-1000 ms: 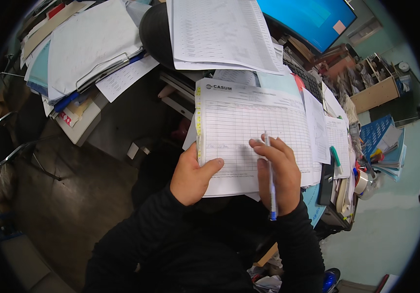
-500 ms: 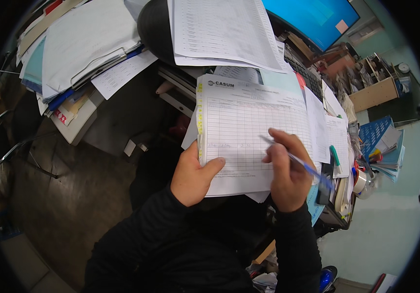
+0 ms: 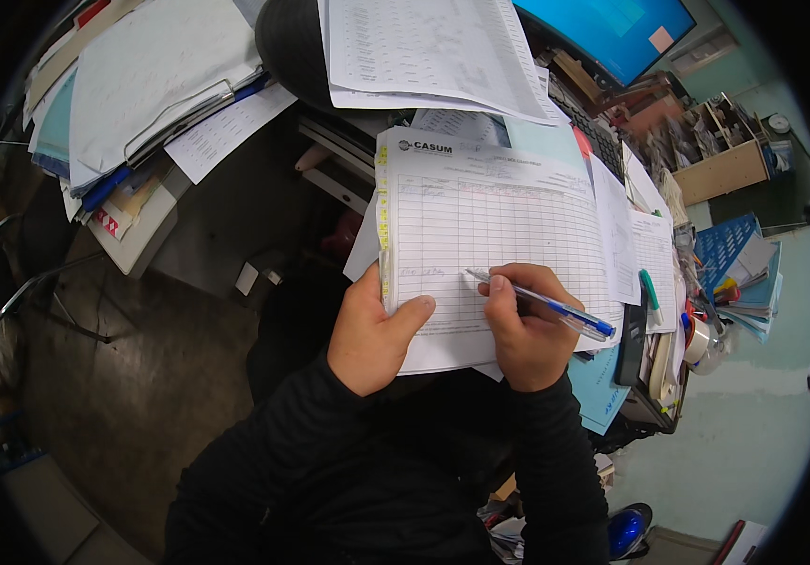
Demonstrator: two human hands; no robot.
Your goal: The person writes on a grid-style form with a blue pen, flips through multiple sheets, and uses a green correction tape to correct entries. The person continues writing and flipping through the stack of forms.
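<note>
A white form pad (image 3: 494, 226) with a printed grid and yellow tabs down its left edge is tilted in front of me. My left hand (image 3: 377, 331) grips its lower left edge, thumb lying on top and fingers hidden beneath. Faint handwriting shows on a lower row of the grid. Between the thumb and fingers of my right hand (image 3: 529, 331) is a blue-and-clear ballpoint pen (image 3: 556, 306). Its tip is at the grid, by that handwritten row, and the right hand rests on the pad's lower right part.
Loose printed sheets (image 3: 433, 56) lie beyond the pad, near a keyboard (image 3: 598, 137) and a monitor (image 3: 622, 38). A clipboard (image 3: 188, 118) tops a paper stack at left. On the right are a green pen (image 3: 650, 292), a tape roll (image 3: 697, 341) and a blue file holder (image 3: 727, 250).
My right hand has moved left and the pen tip has come down from above the page to the handwritten row. My left hand keeps its grip on the pad.
</note>
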